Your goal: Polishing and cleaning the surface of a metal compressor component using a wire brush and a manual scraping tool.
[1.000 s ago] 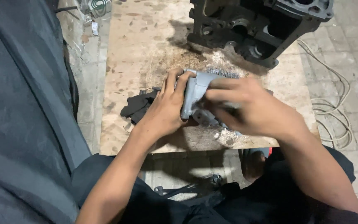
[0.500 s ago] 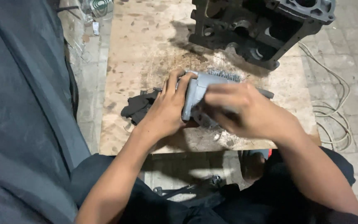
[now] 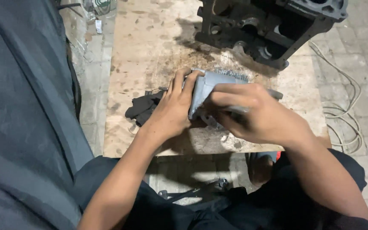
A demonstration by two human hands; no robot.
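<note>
1. left hand (image 3: 171,111) clasps the near left end of a grey metal casting (image 3: 211,87), fingers curled over its top edge and thumb side pressed against its face, so it is closed around that part.
2. right hand (image 3: 258,116) lies over the casting's right half, fingers bent and closed on it from above; what sits under the palm is hidden.
3. the grey metal casting rests on a stained wooden board (image 3: 150,47), near the board's front edge, with a ribbed strip showing along its far top side.
4. a black rag (image 3: 143,108) lies on the board just left of the left hand, touching or nearly touching the wrist.
5. a dark engine block (image 3: 269,30) stands on the far right part of the board, apart from the casting.
6. pale cables (image 3: 341,115) loop on the paved floor to the right of the board.
7. a dark grey cover (image 3: 22,106) fills the left side of the view.
</note>
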